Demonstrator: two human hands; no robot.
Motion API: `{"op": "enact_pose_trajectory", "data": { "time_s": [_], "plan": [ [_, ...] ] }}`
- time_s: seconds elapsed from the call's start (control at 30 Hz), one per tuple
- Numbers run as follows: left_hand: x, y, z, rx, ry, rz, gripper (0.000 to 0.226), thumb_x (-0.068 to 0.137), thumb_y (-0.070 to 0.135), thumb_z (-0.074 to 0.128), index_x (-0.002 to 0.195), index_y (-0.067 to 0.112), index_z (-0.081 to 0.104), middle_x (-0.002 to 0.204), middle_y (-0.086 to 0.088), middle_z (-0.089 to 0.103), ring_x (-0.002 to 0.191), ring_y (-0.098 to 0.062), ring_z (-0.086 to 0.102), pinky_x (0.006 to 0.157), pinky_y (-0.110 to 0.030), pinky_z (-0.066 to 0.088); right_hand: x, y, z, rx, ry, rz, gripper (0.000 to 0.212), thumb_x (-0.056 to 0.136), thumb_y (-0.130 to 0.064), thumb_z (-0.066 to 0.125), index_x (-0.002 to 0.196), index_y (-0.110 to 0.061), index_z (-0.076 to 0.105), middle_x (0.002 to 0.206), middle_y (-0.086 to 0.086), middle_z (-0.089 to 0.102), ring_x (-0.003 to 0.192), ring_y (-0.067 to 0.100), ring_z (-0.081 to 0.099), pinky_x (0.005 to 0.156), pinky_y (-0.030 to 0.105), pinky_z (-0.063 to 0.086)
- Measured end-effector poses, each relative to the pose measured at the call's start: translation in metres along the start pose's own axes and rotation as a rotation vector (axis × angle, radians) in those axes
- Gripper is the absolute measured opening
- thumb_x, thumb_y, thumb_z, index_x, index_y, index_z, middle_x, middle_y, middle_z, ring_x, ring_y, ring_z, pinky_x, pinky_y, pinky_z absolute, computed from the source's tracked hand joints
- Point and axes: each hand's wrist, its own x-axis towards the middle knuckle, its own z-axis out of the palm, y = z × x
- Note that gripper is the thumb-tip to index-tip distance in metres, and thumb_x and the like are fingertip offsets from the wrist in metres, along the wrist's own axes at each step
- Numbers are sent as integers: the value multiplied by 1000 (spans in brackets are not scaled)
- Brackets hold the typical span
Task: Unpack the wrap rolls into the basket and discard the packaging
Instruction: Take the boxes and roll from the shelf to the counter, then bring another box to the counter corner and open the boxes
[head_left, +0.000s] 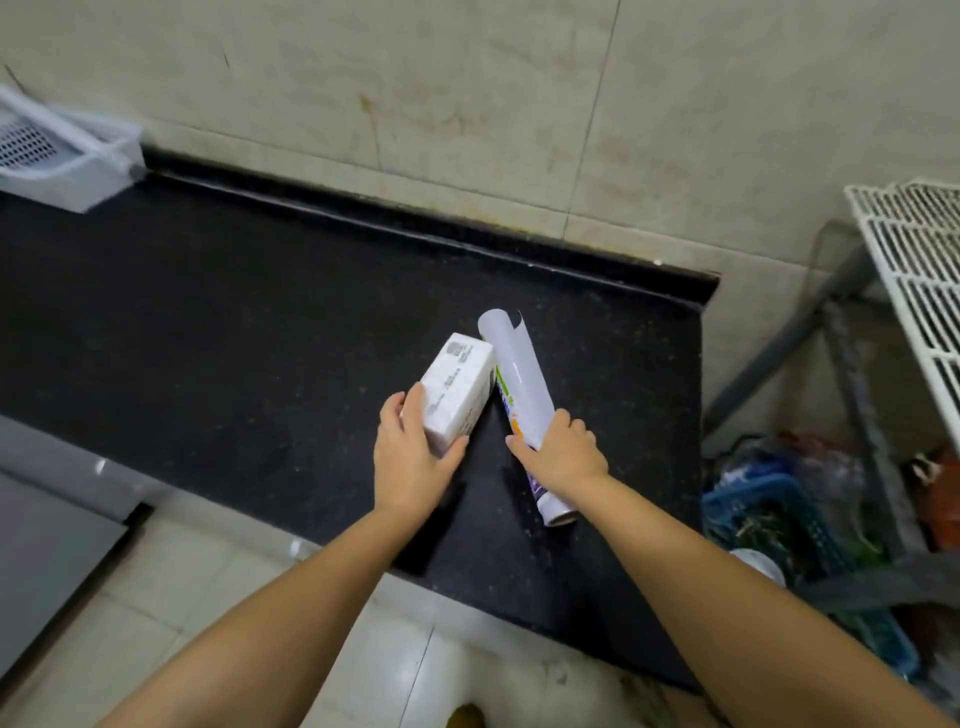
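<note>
**Wrap rolls: two packs on worktop, nothing in basket yet**

Wrap roll (522, 387), the long one, lies on the dark worktop (208, 312) near its right end, still in its printed sleeve; the sleeve's far end flares open. My right hand (563, 452) is closed over its near part, palm down, fingers curled round it. Touching it on the left is the white boxed roll (457, 389), far ends meeting, near ends splayed apart. My left hand (410, 457) grips the box's near end, thumb on one side, fingers on the other. Both items rest on the worktop, not lifted.

White basket (62, 156) sits at the far left of the worktop against the wall, well apart from the rolls. Only part of it is in view, and no rolls show there.

Progress, my read: early. Nothing unpacked, both still in packaging. Left to do: pull rolls out, carry to basket, bin sleeve and box. A blue crate with rubbish (769, 519) is on the floor to the right, likely discard spot, can't confirm.
</note>
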Motion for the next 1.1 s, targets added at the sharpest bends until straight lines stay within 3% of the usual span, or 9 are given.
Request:
{"op": "enact_pose_trajectory", "data": {
  "time_s": [0.1,0.23,0.37,0.5,0.63,0.87,1.1],
  "plan": [
    [18,15,-17,8,37,37,84,79,45,65,144,16,21,146,-10,29,132,-27,35,108,-45,34,3,1,-21,57,-75,26,90,79,-68,45,144,-12,18,142,17,37,127,36,42,96,44,40],
    [51,56,-40,-33,89,94,72,86,41,57,144,17,22,147,-10,32,135,-26,33,108,-44,31,4,1,-69,102,-64,12,89,82,-69,38,149,-18,9,151,20,27,133,38,38,104,47,37],
    [83,118,-52,-8,95,251,62,91,39,51,143,15,27,143,-12,38,129,-27,40,103,-42,36,-1,4,-141,127,120,-28,80,87,-65,33,149,-19,14,151,20,29,133,38,39,105,47,39],
    [105,208,-43,-38,56,436,59,91,37,52,141,12,31,134,-15,47,123,-30,46,99,-46,42,-13,33,-234,165,343,-76,72,92,-55,36,146,-9,24,149,21,36,134,37,39,107,44,36],
    [102,312,-15,-136,-25,614,60,90,36,53,141,13,30,135,-16,45,124,-31,44,101,-48,41,-37,98,-324,149,554,-31,66,93,-52,35,142,-7,33,145,20,42,131,36,42,106,44,37],
    [41,457,66,-188,-190,861,52,92,36,51,137,13,37,135,-13,48,125,-28,45,103,-43,40,-76,251,-417,67,721,178,59,95,-45,36,138,-5,38,143,20,44,129,38,44,105,43,36],
    [-22,504,164,239,-457,977,41,92,49,41,119,22,54,122,-6,55,111,-23,53,93,-43,47,-74,372,-426,-94,640,344,60,90,-47,44,138,-12,37,142,21,42,126,39,44,104,49,40]
  ]
}}
